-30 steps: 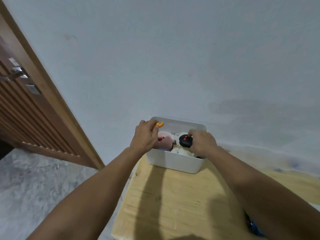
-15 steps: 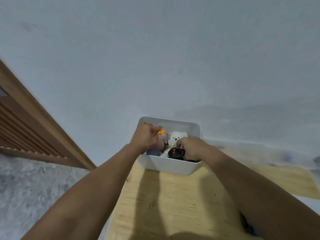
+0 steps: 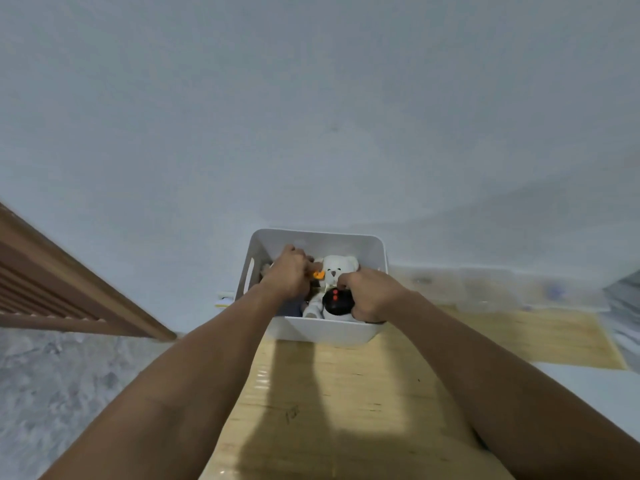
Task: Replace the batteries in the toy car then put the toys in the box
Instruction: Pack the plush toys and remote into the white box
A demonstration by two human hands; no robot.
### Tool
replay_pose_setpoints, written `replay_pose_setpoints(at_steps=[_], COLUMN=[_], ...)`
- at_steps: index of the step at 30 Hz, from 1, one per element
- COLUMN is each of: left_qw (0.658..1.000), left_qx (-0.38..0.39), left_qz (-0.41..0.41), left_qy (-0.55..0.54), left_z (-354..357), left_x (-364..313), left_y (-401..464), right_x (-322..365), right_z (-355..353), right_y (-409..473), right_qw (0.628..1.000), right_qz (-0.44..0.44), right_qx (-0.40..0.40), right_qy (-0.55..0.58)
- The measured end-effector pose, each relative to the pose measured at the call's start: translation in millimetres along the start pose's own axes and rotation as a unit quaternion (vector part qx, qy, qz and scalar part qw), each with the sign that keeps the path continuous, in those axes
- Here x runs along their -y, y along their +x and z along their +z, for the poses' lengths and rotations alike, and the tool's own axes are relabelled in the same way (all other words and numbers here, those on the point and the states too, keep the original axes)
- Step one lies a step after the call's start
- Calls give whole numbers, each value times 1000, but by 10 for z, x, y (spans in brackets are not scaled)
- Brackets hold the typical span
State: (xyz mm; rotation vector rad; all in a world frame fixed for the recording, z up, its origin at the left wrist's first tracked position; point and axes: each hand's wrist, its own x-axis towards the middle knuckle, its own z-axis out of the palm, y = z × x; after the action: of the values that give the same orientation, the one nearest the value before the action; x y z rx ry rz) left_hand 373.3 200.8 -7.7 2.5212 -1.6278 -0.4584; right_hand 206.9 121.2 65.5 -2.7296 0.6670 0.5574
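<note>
While our right hand (image 3: 369,294) grips the black toy (image 3: 337,301) at 6 o'clock in the box (image 3: 320,237), our left hand (image 3: 289,273) grips an orange piece (image 3: 318,274); we should let go gently.

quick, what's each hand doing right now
left hand: curled in the box, holding an orange piece
right hand: gripping the black remote

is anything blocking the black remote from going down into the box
Partly: the remote, gripped by the right hand, sits inside the white box, on top of the white teddy bear beneath it. Nothing else visible blocks it.
</note>
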Motion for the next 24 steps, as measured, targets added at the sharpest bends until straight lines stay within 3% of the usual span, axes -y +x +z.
replay_pose_setpoints(at_steps=[4,8,14,17,20,24], left_qw=[998,995,983,986,994,979], left_qx=[-47,-94,-143,-123,-53,-10], left_qz=[43,19,110,115,87,28], left_qy=[23,-20,40,-18,-39,-200], left_z=[81,131,58,27,17,4], left_x=[61,152,81,45,6,49], left_y=[56,59,67,53,8,-46], right_x=[-6,-4,-22,-23,-36,-36], right_z=[18,36,54,61,74,75], right_y=[30,53,78,71,61,57], right_qw=[1000,1000,1000,1000,1000,1000], right_qz=[8,10,16,16,14,13], right_qx=[-2,-6,-2,-5,-9,-11], right_qy=[3,9,15,14,17,14])
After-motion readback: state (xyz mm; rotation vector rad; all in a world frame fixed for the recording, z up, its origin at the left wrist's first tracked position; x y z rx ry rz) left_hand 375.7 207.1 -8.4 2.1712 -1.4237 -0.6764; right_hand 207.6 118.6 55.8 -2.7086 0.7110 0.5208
